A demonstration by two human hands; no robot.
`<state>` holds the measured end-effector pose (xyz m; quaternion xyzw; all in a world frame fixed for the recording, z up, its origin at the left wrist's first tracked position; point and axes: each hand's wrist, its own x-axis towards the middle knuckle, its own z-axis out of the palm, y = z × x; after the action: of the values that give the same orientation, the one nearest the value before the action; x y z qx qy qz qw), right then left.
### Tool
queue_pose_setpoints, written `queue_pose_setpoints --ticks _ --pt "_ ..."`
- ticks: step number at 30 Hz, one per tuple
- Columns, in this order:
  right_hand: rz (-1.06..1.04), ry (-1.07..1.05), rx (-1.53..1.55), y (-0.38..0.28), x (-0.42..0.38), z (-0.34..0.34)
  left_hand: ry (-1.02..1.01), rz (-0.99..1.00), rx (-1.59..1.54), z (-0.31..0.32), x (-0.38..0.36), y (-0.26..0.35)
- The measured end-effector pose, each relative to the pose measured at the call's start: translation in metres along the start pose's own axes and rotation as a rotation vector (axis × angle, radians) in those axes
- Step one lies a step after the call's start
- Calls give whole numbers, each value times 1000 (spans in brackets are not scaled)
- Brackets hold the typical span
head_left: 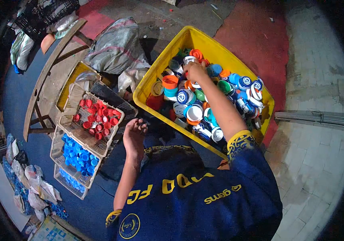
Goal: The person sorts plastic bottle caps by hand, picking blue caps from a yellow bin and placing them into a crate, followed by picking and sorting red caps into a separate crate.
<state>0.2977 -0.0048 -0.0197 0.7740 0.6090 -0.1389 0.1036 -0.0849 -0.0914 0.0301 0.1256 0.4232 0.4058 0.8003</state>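
A yellow bin [158, 110] holds a heap of mixed plastic caps and lids in white, blue, orange, green and teal. Inside it, my right hand [196, 71] reaches to the far part of the heap. Its fingers are bent around a white bottle cap [188, 60]; the fingertips are partly hidden. My left hand [134, 136] hovers between the bin and the crates, its fingers half curled and apart, with nothing seen in them. Nearest to it is an upper crate [113, 141] of red caps [99, 116].
Below the red caps, another crate [55, 150] holds blue caps [77, 154], with a further crate of blue caps [71, 180] under it. A large grey sack [117, 48] lies behind. A wooden frame [39, 86] stands left, near plastic bags [33, 182]. Pale tiled floor [312, 160] lies right.
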Motion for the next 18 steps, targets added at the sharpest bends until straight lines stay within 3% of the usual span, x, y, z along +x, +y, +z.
queue_pose_setpoints --ticks 7,10,14,18 --pt "46 117 132 12 -29 -19 -100 -14 -13 14 7 10" --pt "1 300 238 21 -49 -16 -1 -13 49 22 4 14" --pt "-58 412 494 35 -67 -13 -41 23 23 16 16 19" --pt "77 488 677 34 -86 -10 -14 62 56 34 17 32"
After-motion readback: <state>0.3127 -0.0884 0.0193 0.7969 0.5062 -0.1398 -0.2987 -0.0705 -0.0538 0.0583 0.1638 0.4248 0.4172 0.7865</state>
